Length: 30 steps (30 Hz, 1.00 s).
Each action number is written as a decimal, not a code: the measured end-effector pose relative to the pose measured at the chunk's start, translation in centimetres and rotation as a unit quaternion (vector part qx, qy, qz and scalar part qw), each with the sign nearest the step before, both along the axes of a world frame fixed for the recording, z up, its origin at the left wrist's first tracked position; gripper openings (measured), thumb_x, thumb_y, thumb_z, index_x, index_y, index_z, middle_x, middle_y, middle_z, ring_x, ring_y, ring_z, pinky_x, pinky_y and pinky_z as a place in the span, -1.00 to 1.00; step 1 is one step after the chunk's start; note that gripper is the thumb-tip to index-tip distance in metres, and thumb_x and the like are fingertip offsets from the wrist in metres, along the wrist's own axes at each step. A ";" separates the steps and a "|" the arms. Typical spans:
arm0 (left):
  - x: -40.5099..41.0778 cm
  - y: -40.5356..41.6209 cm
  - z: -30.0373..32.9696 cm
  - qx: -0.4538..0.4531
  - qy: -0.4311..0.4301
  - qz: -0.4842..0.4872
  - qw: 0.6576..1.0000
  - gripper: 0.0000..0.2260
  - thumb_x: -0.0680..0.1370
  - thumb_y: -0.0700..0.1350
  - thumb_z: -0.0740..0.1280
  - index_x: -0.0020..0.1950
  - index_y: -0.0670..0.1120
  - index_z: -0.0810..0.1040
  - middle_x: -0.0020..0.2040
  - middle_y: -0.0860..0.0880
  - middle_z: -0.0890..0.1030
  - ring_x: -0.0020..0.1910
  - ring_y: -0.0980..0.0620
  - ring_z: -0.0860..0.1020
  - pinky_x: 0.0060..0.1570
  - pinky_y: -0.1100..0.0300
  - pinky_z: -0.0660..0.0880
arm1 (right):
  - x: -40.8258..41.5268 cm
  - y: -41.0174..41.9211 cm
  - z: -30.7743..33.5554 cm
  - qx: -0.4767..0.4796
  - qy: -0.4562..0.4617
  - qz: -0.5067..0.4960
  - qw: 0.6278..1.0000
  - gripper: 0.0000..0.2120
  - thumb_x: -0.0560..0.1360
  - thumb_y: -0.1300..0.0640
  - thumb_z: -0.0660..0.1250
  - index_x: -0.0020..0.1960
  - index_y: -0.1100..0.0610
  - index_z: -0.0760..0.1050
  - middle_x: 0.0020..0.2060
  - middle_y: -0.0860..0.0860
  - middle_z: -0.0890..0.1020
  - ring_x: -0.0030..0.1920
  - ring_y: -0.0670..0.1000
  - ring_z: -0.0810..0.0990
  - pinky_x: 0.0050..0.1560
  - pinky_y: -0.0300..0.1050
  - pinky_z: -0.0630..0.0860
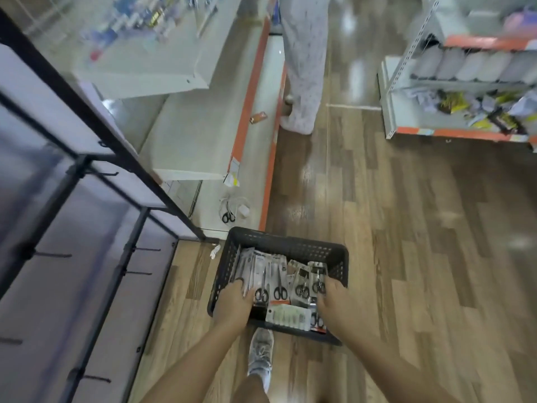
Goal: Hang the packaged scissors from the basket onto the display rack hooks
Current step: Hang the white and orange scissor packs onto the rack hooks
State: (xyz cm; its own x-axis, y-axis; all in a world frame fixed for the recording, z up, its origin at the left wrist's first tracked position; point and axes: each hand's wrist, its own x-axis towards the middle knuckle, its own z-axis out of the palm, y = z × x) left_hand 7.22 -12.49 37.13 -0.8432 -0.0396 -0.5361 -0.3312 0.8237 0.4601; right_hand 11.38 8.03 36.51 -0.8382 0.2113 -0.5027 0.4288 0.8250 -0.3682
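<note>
The packaged scissors lie in a loose heap inside a dark plastic basket that sits on the wood floor, near the person's feet. Both hands reach down into the basket: the left hand has its fingers curled over the packs at the left side, gripping them, while the right hand rests on the packs at the right side, though its fingers are hidden and it cannot be told whether they grip. A grey sneaker stands just behind the basket. To the left rises the black display rack with bare hooks. Farther off, a low white shelf holds one loose pair of scissors, and another person's legs stand in the aisle.
</note>
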 end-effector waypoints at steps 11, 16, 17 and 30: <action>-5.1 -1.8 -21.1 -0.016 -0.094 0.044 0.994 -0.69 0.61 -0.04 0.21 0.20 -0.25 0.49 0.18 -0.15 0.53 0.14 -0.09 0.50 0.08 0.14 0.39 | -2.0 -1.2 -21.5 0.012 -0.136 -0.011 0.991 -0.70 0.58 0.11 0.13 0.30 0.13 0.33 0.15 0.02 0.49 0.08 0.00 0.51 -0.09 -0.18 0.43; -6.1 0.4 -33.9 -0.070 -0.081 0.002 0.994 -0.69 0.60 0.01 0.23 0.22 -0.17 0.46 0.21 -0.11 0.47 0.19 -0.05 0.44 0.09 0.13 0.38 | -3.8 -1.7 -34.5 0.005 -0.140 0.016 0.990 -0.62 0.60 0.09 0.13 0.39 0.14 0.25 0.27 0.05 0.43 0.21 0.04 0.45 0.13 -0.12 0.42; -6.4 0.8 -36.4 -0.082 -0.083 -0.011 0.993 -0.67 0.60 0.01 0.23 0.25 -0.18 0.44 0.23 -0.12 0.44 0.22 -0.06 0.41 0.12 0.12 0.37 | -4.2 -1.8 -37.1 -0.004 -0.137 0.020 0.990 -0.60 0.60 0.09 0.12 0.42 0.15 0.23 0.30 0.06 0.41 0.23 0.04 0.44 0.15 -0.12 0.40; -11.1 4.1 -55.4 -0.266 0.035 -0.075 0.960 -0.37 0.49 0.22 0.29 0.33 -0.22 0.26 0.29 -0.17 0.33 0.25 -0.13 0.32 0.14 0.05 0.33 | -13.2 -3.3 -60.0 -0.067 -0.033 -0.035 0.997 -0.28 0.50 -0.20 0.24 0.48 0.18 0.12 0.42 0.19 0.24 0.41 0.20 0.25 0.32 0.11 0.33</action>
